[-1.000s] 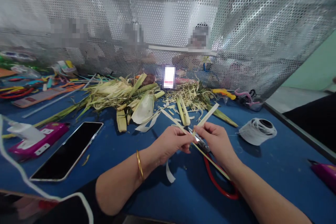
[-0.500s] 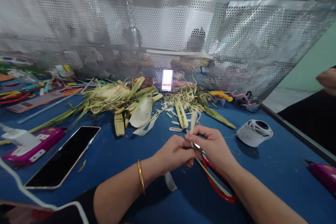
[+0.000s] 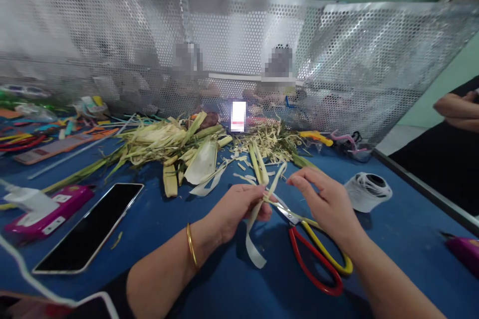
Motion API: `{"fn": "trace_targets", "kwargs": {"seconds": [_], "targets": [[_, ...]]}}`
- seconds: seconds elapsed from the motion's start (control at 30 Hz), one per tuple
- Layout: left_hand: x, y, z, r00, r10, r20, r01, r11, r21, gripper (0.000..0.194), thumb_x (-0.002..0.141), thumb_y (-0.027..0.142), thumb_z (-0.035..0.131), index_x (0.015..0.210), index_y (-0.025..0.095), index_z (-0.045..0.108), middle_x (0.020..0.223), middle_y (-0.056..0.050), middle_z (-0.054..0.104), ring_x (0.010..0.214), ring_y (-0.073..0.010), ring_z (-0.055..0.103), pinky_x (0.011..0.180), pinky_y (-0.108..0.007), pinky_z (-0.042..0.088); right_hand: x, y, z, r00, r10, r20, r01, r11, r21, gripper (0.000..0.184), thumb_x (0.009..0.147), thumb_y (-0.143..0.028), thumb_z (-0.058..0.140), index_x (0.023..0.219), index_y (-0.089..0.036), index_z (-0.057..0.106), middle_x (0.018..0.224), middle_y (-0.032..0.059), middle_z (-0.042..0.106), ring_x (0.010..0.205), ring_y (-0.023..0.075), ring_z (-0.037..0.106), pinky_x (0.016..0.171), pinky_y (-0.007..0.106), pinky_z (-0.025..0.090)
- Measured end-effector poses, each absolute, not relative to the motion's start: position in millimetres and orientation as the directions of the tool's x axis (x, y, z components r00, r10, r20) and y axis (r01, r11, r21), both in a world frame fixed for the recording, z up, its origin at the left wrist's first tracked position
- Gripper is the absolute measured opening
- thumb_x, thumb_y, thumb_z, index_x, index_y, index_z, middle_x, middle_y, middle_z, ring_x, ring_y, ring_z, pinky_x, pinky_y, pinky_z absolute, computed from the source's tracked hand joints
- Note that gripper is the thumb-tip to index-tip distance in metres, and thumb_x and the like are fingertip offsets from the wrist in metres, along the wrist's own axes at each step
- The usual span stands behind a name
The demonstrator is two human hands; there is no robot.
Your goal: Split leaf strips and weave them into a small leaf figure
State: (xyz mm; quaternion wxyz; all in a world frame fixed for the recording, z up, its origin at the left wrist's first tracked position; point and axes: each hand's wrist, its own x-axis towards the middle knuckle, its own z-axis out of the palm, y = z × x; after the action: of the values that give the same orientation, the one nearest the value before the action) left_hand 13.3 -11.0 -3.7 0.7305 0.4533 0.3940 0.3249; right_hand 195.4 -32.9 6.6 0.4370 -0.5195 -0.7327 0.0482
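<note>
My left hand (image 3: 243,209) is closed, pinching a pale husk strip (image 3: 252,234) where it crosses itself in a small knot-like bundle. One end hangs down in a curl and the other sticks up past the fingertips. To the right, my right hand (image 3: 325,199) is raised off the bundle with fingers curled towards the thumb; anything between them is too small to make out. Scissors (image 3: 294,218) with one red and one yellow handle lie between the hands, their blade tips close to the left fingers. A spool of white thread (image 3: 368,192) stands beyond my right hand.
Husk leaves (image 3: 160,142) and shredded bits (image 3: 267,139) are heaped before a perforated metal screen (image 3: 243,25). At left lie a phone (image 3: 90,229) and a magenta power strip (image 3: 48,212) with a white cable. A person with folded arms (image 3: 456,109) stands at right.
My right hand has drawn away to the right from my left hand. The scissors now show fully on the table, and the husk strip's hanging end is more visible.
</note>
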Motion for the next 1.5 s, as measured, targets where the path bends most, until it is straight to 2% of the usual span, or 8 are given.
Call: {"fn": "trace_targets", "kwargs": {"seconds": [0.23, 0.43, 0.53, 0.63, 0.77, 0.9, 1.33, 1.5], "targets": [[11, -6, -3, 0.411, 0.880, -0.238, -0.121, 0.312, 0.942, 0.024, 0.063, 0.033, 0.079, 0.068, 0.012, 0.070, 0.059, -0.002, 0.063, 0.056, -0.0104, 0.056, 0.066, -0.024, 0.047, 191, -32, 1, -0.417, 0.855, 0.310, 0.738, 0.517, -0.434, 0.034, 0.095, -0.034, 0.044, 0.065, -0.020, 0.054, 0.061, -0.0018, 0.055, 0.056, 0.0125, 0.053, 0.051, 0.022, 0.039], [15, -5, -12, 0.327, 0.914, -0.241, -0.150, 0.302, 0.941, 0.025, 0.068, 0.029, 0.075, 0.054, 0.011, 0.065, 0.053, -0.002, 0.060, 0.051, -0.0091, 0.054, 0.061, -0.023, 0.046, 197, -25, -8, -0.416, 0.852, 0.318, 0.809, 0.506, -0.299, 0.034, 0.093, -0.028, 0.047, 0.061, -0.020, 0.055, 0.061, -0.0010, 0.056, 0.057, 0.0139, 0.054, 0.053, 0.024, 0.038], [14, -3, -11, 0.368, 0.882, -0.294, -0.273, 0.405, 0.873, 0.019, 0.068, 0.029, 0.076, 0.070, 0.010, 0.070, 0.062, -0.005, 0.066, 0.059, -0.0118, 0.060, 0.068, -0.024, 0.050, 196, -24, -11, -0.374, 0.784, 0.496, 0.858, 0.496, -0.137, 0.022, 0.093, -0.026, 0.046, 0.082, -0.020, 0.064, 0.077, 0.0039, 0.065, 0.070, 0.0193, 0.060, 0.064, 0.030, 0.043], [12, -2, -6, 0.419, 0.854, -0.307, -0.369, 0.469, 0.802, 0.017, 0.069, 0.023, 0.074, 0.080, 0.009, 0.071, 0.075, -0.009, 0.071, 0.070, -0.0145, 0.065, 0.076, -0.026, 0.051, 190, -26, -9, -0.427, 0.584, 0.690, 0.844, 0.531, 0.072, 0.021, 0.093, -0.023, 0.047, 0.104, -0.017, 0.064, 0.089, 0.0093, 0.067, 0.081, 0.0230, 0.059, 0.073, 0.035, 0.042], [12, -3, -5, 0.465, 0.853, -0.237, -0.399, 0.441, 0.804, 0.016, 0.059, 0.012, 0.077, 0.073, 0.009, 0.071, 0.078, -0.008, 0.071, 0.072, -0.0127, 0.063, 0.072, -0.021, 0.048, 179, -31, -5, -0.662, 0.411, 0.627, 0.677, 0.687, 0.263, 0.023, 0.092, -0.011, 0.045, 0.104, -0.016, 0.064, 0.083, 0.0065, 0.067, 0.074, 0.0187, 0.055, 0.073, 0.033, 0.040], [13, -3, -11, 0.446, 0.868, -0.220, -0.405, 0.414, 0.815, 0.019, 0.055, 0.012, 0.079, 0.072, 0.009, 0.072, 0.076, -0.008, 0.071, 0.073, -0.0121, 0.062, 0.068, -0.019, 0.046, 171, -33, -10, -0.751, 0.385, 0.537, 0.620, 0.692, 0.371, 0.026, 0.093, -0.009, 0.040, 0.098, -0.014, 0.065, 0.081, 0.0069, 0.067, 0.073, 0.0187, 0.054, 0.076, 0.033, 0.039], [15, -3, -9, 0.391, 0.868, -0.305, -0.424, 0.464, 0.778, 0.011, 0.069, 0.001, 0.068, 0.075, 0.009, 0.066, 0.073, -0.007, 0.070, 0.062, -0.0093, 0.063, 0.062, -0.018, 0.048, 170, -37, -13, -0.741, 0.300, 0.600, 0.547, 0.789, 0.281, 0.028, 0.095, -0.009, 0.036, 0.098, -0.012, 0.063, 0.083, 0.0086, 0.071, 0.082, 0.0199, 0.061, 0.079, 0.034, 0.042], [10, -3, -1, 0.432, 0.853, -0.294, -0.385, 0.469, 0.795, 0.011, 0.074, 0.003, 0.063, 0.082, 0.009, 0.067, 0.069, -0.006, 0.068, 0.060, -0.0101, 0.063, 0.066, -0.021, 0.052, 183, -30, -9, -0.496, 0.427, 0.756, 0.781, 0.600, 0.173, 0.024, 0.094, -0.015, 0.046, 0.115, -0.016, 0.058, 0.096, 0.0109, 0.070, 0.087, 0.0214, 0.061, 0.079, 0.035, 0.042]]}}
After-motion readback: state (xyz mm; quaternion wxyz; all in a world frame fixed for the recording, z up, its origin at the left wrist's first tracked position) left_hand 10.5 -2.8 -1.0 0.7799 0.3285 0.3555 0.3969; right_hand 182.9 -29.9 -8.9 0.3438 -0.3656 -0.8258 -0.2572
